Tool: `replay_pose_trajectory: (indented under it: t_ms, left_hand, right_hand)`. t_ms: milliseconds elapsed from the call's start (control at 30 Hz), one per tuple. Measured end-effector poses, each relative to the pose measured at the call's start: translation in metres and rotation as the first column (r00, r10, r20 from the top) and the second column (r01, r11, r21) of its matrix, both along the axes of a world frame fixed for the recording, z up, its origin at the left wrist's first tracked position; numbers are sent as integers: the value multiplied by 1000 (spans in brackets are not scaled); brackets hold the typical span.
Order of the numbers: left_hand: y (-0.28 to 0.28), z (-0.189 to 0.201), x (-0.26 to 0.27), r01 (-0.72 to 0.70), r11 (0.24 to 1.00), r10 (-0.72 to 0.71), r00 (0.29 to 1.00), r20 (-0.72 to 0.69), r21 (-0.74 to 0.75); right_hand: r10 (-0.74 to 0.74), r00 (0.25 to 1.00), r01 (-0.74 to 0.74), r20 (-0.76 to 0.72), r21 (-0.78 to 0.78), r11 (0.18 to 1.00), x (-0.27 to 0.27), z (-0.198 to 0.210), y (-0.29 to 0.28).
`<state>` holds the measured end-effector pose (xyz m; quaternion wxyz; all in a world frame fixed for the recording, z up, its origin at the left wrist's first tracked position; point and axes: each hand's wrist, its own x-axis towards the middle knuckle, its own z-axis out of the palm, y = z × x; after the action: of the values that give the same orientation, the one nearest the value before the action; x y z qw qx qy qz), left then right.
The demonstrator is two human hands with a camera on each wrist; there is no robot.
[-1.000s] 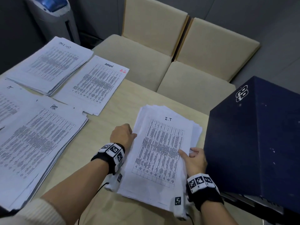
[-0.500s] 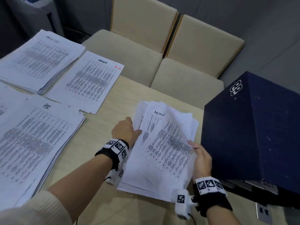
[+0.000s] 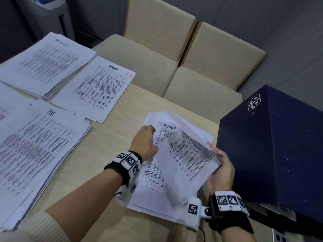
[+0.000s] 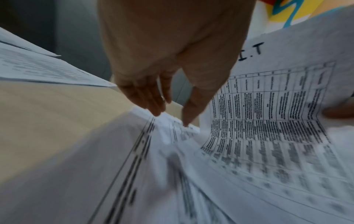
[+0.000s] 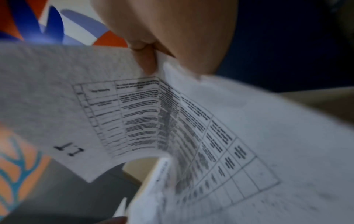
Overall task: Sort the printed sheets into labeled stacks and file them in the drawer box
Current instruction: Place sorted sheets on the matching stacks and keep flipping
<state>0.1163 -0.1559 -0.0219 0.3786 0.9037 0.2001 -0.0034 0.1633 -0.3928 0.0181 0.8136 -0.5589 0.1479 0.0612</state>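
The unsorted pile (image 3: 153, 194) lies mid-table beside the dark blue drawer box (image 3: 276, 151). My right hand (image 3: 220, 169) pinches the right edge of the top sheet (image 3: 188, 154) and holds it tilted up off the pile. This sheet reads I.T in the left wrist view (image 4: 277, 98) and the right wrist view (image 5: 114, 113), where thumb and finger (image 5: 148, 63) clamp its edge. Under it a sheet marked ADMIN (image 3: 168, 130) shows. My left hand (image 3: 146, 143) rests on the pile's left edge, its straight fingers (image 4: 153, 104) touching the paper.
Sorted stacks lie on the left of the table (image 3: 108, 145): HR (image 3: 35, 145), ADMIN (image 3: 97, 89) and a thicker one behind (image 3: 47, 63). Two beige chairs (image 3: 157, 58) stand past the far edge. The box sits just right of my right hand.
My right hand has lifted the I.T sheet from flat on the pile and swung it up to the right, baring the ADMIN sheet. My left hand stays at the pile's left edge.
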Motion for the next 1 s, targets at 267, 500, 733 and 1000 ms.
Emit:
replay_pose_trajectory:
  t_ms: [267,500,733,1000]
  left_hand:
    - [45,37,-16,-126,852,167,985,35,-508]
    - [121,51,-95,-359,747,452,891,32,-560]
    - [205,48,-217,-666,670,691,721,-51,-328]
    - [336,63,-333,-791,598,800,599,38,-131]
  right_hand:
    - [141,967,-146,-211,-11,989,4,11,39]
    - [440,874,-479,-206,-215,851,-26,8,75]
    - [609,738,-635,-292,-607,478,-53,-22,85]
    - [475,798,-517,-371,-827,221,-60,-35,104]
